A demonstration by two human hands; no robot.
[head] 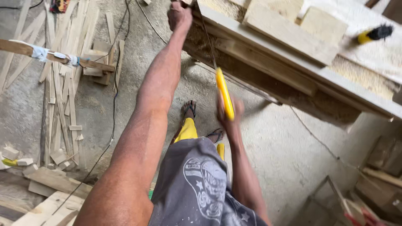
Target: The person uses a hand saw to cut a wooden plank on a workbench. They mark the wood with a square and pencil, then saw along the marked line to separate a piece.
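My left hand reaches up to the near edge of a wooden workbench, with its fingers closed on the upper end of a thin dark strip. The strip runs down to a long yellow tool, which is blurred. My right hand, also blurred, grips the lower part of that yellow tool, below the bench edge and above my sandalled feet. I cannot tell exactly what kind of tool it is.
Pale boards and a yellow-handled black brush lie on the sawdust-covered bench. Several thin wood strips and offcuts lie on the concrete floor at left, crossed by a dark cable. Wooden pieces lean at lower right.
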